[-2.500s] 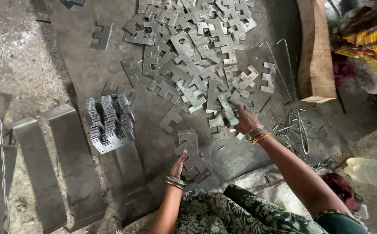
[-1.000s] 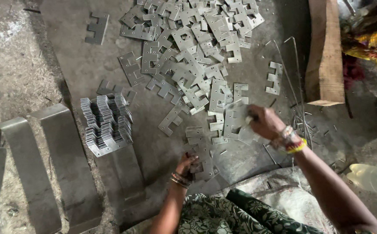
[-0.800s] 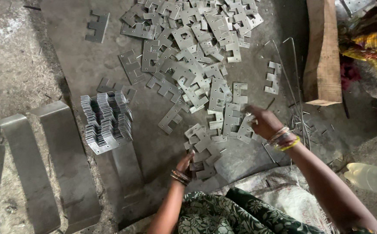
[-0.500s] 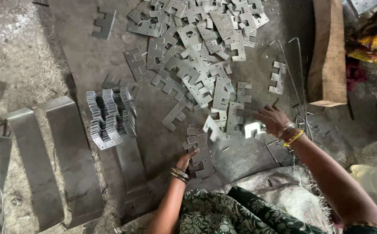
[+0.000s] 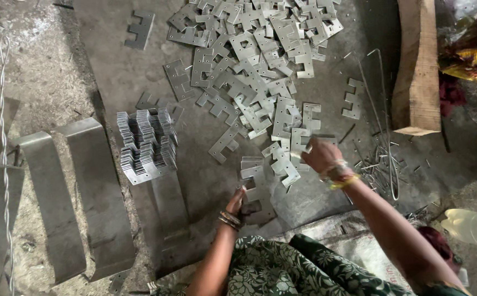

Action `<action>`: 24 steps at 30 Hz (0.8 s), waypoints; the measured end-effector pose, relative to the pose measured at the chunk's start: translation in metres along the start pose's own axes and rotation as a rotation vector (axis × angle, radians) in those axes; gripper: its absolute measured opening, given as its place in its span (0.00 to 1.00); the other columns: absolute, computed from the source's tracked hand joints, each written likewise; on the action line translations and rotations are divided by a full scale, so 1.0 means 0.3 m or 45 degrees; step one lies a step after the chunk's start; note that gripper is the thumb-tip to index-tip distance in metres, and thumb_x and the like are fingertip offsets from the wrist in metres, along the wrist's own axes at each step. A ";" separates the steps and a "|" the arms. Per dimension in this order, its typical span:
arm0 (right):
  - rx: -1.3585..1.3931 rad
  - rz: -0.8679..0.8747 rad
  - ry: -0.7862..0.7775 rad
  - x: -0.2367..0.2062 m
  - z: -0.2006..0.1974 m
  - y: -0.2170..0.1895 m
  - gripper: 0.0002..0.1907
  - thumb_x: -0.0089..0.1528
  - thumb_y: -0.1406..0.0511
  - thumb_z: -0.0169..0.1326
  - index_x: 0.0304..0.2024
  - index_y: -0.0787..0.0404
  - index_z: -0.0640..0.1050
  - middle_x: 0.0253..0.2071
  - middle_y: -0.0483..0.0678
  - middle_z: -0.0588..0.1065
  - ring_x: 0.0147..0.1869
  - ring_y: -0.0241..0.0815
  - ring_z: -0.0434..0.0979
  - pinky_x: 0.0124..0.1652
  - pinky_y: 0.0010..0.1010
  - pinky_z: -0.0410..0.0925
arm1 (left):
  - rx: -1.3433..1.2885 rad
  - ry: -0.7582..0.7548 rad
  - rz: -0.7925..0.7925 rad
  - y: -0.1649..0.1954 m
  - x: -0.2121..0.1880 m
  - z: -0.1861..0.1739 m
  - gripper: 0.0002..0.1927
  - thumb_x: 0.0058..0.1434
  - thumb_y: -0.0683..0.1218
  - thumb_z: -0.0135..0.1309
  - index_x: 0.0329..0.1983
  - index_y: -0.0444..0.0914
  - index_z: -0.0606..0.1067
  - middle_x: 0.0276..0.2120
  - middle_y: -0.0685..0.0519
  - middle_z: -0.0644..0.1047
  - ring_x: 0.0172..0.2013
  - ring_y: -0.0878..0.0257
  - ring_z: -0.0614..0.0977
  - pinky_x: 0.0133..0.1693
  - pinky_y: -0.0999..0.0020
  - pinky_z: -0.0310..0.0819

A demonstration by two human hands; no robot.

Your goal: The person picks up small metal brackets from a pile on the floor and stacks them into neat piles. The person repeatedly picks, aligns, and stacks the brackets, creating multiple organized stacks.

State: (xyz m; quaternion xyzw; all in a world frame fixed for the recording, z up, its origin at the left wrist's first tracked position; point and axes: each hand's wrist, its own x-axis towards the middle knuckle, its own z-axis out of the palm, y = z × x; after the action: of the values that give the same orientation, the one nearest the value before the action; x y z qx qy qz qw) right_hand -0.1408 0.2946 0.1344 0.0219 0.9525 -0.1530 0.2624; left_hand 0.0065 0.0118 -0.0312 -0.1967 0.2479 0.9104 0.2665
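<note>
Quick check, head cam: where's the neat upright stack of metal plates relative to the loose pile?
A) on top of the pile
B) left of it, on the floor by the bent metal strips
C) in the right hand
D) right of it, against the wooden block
B: the stack of metal plates stands left of the loose pile, next to the bent metal strips.

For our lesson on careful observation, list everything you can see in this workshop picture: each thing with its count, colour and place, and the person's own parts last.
Loose flat notched metal plates: many, grey, heaped at top centre.
Neat stack of notched metal plates: one, grey, left of centre.
Small pile of plates: one, grey, under the left hand.
Bent metal strips: about three, grey, at left.
Twisted wire: one, grey, along the left edge.
Wooden beam: one, brown, upper right.
Thin wire rods: several, grey, beside the beam.
Plastic bottle: one, clear, lower right.
Left hand: on the small pile.
Right hand: closed on a plate, bangles at the wrist.
</note>
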 end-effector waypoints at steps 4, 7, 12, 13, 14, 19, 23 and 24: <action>-0.157 0.090 0.365 0.040 0.028 -0.061 0.34 0.51 0.52 0.65 0.53 0.61 0.72 0.47 0.57 0.80 0.49 0.61 0.80 0.47 0.60 0.69 | 0.294 0.173 0.090 0.014 0.007 -0.021 0.32 0.58 0.59 0.63 0.59 0.35 0.74 0.51 0.52 0.79 0.51 0.60 0.79 0.54 0.60 0.74; 0.092 0.293 0.355 0.057 0.009 -0.083 0.40 0.48 0.55 0.68 0.58 0.63 0.70 0.46 0.63 0.79 0.49 0.63 0.80 0.47 0.50 0.73 | 0.437 0.128 0.274 0.023 0.008 -0.020 0.29 0.58 0.56 0.64 0.57 0.36 0.76 0.52 0.55 0.78 0.54 0.62 0.77 0.59 0.63 0.68; 0.006 0.026 0.236 0.055 -0.058 -0.102 0.19 0.56 0.60 0.58 0.50 0.49 0.84 0.47 0.57 0.82 0.50 0.61 0.83 0.51 0.45 0.75 | 0.403 0.110 0.294 0.032 -0.028 -0.018 0.29 0.61 0.57 0.63 0.58 0.34 0.76 0.52 0.50 0.78 0.53 0.59 0.78 0.58 0.61 0.70; -0.024 -0.016 0.209 0.051 -0.069 -0.107 0.17 0.58 0.62 0.57 0.50 0.49 0.85 0.46 0.56 0.83 0.49 0.60 0.84 0.50 0.45 0.76 | 0.258 0.051 0.206 0.033 -0.038 -0.019 0.29 0.59 0.57 0.63 0.58 0.36 0.75 0.51 0.49 0.78 0.51 0.57 0.79 0.55 0.58 0.72; -0.023 -0.102 0.102 0.046 -0.078 -0.112 0.20 0.56 0.65 0.56 0.50 0.47 0.84 0.47 0.51 0.83 0.49 0.55 0.84 0.47 0.43 0.77 | 0.114 -0.008 0.119 0.033 -0.043 -0.020 0.30 0.58 0.58 0.63 0.59 0.39 0.74 0.51 0.48 0.78 0.50 0.55 0.80 0.53 0.55 0.75; -0.022 -0.948 0.188 0.010 -0.059 -0.159 0.23 0.51 0.67 0.60 0.51 0.58 0.78 0.49 0.53 0.76 0.49 0.54 0.80 0.43 0.39 0.78 | -0.130 -0.139 -0.125 0.028 -0.012 -0.031 0.43 0.58 0.69 0.60 0.62 0.31 0.72 0.51 0.40 0.80 0.48 0.49 0.84 0.49 0.54 0.82; -0.163 -0.514 0.216 -0.024 0.030 -0.196 0.30 0.56 0.56 0.65 0.56 0.60 0.72 0.54 0.55 0.73 0.51 0.57 0.79 0.45 0.47 0.76 | -0.222 0.010 -0.120 0.026 0.001 -0.027 0.42 0.54 0.68 0.64 0.62 0.36 0.72 0.50 0.45 0.80 0.47 0.53 0.83 0.47 0.56 0.81; -0.261 -0.282 0.186 -0.032 0.057 -0.201 0.32 0.57 0.54 0.66 0.57 0.60 0.71 0.54 0.55 0.72 0.51 0.58 0.78 0.44 0.49 0.75 | -0.216 -0.005 -0.144 0.029 -0.002 -0.028 0.42 0.54 0.68 0.64 0.62 0.35 0.72 0.50 0.45 0.80 0.46 0.53 0.83 0.47 0.57 0.81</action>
State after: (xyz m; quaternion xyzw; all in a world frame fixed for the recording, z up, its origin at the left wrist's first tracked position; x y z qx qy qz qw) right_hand -0.1315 0.2323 0.1421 -0.0991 0.9762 -0.0811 0.1748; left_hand 0.0040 0.0005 -0.0346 -0.2304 0.1582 0.9120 0.3003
